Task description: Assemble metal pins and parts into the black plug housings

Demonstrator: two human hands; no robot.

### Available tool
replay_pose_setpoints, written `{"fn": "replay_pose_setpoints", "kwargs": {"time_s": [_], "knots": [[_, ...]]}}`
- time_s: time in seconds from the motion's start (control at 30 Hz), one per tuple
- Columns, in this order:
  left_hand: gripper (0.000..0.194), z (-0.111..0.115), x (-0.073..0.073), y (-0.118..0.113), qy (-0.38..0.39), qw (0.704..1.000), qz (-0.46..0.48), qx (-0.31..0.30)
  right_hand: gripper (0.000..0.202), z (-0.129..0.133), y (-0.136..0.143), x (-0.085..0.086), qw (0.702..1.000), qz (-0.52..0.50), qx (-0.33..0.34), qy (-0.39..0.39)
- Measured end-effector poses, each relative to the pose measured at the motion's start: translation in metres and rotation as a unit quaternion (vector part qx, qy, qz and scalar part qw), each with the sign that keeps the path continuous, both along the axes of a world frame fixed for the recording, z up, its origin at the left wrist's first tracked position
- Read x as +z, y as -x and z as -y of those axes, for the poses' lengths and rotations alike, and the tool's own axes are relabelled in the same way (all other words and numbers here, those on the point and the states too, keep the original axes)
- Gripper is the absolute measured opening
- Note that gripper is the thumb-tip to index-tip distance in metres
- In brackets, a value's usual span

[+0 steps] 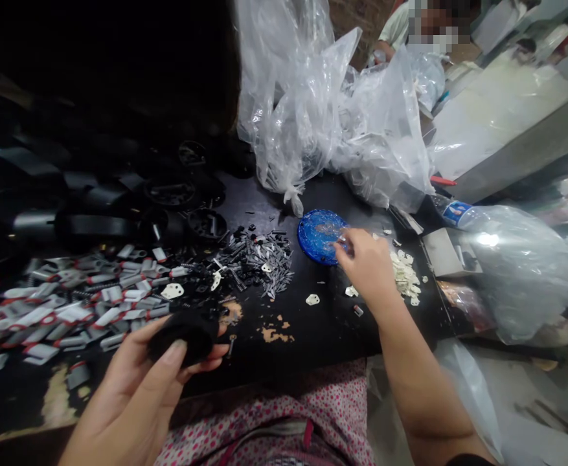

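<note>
My left hand (152,375) is closed around a black round plastic part (184,336), held low at the table's front edge with the thumb across its near side. My right hand (366,262) reaches down over the right rim of a shallow blue round lid (318,226). Its thumb and fingers curl together in a pinch at that rim, and whatever they hold is too small to make out. Small clear or shiny bits lie in the lid. Right of this hand is a pile of cream-coloured flat plates (407,275). One loose plate (313,299) lies in front of the lid.
Many grey tubular pieces with red rings (94,310) cover the table's left side. Small grey parts and springs (264,255) lie mid-table. Black round housings (99,223) stand behind. Clear plastic bags (303,110), a small white box (451,252) and another person (395,29) are farther off.
</note>
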State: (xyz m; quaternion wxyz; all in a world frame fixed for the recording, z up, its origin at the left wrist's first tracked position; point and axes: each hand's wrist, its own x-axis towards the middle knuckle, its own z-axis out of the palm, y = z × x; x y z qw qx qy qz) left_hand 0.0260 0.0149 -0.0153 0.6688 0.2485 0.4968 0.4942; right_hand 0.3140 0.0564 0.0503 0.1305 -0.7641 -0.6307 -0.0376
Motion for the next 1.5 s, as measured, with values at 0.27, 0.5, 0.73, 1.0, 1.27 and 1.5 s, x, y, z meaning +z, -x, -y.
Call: {"fn": "replay_pose_setpoints", "kwargs": {"time_s": [0.27, 0.5, 0.73, 1.0, 1.27, 1.5], "knots": [[0.031, 0.001, 0.006, -0.014, 0.074, 0.992, 0.098, -0.03, 0.016, 0.029, 0.038, 0.008, 0.934, -0.354, -0.014, -0.048], [0.017, -0.002, 0.031, -0.027, 0.123, 0.955, 0.24, -0.125, 0.013, 0.046, 0.099, 0.018, 0.866, -0.499, 0.036, 0.025], [0.019, 0.006, 0.021, -0.021, 0.052, 0.978, 0.164, -0.115, 0.006, 0.049, 0.107, 0.02, 0.899, -0.429, 0.074, 0.052], [0.026, 0.013, 0.015, -0.011, 0.03, 0.983, 0.118, -0.14, 0.015, 0.055, 0.098, 0.024, 0.866, -0.46, 0.139, 0.14], [0.022, 0.022, 0.014, 0.015, 0.033, 0.967, 0.048, -0.25, 0.011, 0.056, 0.095, 0.012, 0.75, -0.591, 0.123, 0.271], [0.017, 0.017, 0.015, 0.013, 0.071, 0.99, 0.119, -0.014, 0.014, 0.031, 0.127, -0.008, 0.95, -0.216, 0.152, 0.164]]}}
